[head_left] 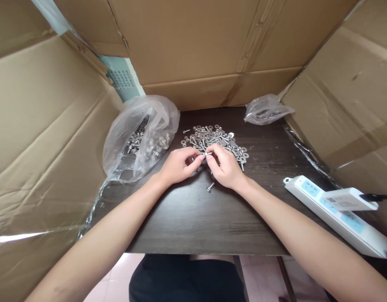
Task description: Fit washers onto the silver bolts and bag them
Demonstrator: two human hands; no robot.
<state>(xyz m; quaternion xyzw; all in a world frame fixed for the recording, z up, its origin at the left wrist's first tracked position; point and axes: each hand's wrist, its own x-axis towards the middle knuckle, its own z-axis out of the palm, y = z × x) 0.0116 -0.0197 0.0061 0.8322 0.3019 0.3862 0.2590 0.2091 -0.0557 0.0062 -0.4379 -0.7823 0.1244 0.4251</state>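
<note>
My left hand [179, 165] and my right hand [224, 166] meet over the dark table [187, 218], fingers pinched together on a small metal bolt [207, 154] held between them. Just behind my hands lies a loose pile of bolts and washers [212, 138]. One single bolt [210, 187] lies on the table below my right hand. To the left stands an open clear plastic bag [139, 134] with several bolts inside.
A smaller clear bag [265, 110] lies at the back right. A white power strip [338, 214] with a plugged-in adapter sits along the right edge. Cardboard walls [39, 147] enclose the table on the left, back and right.
</note>
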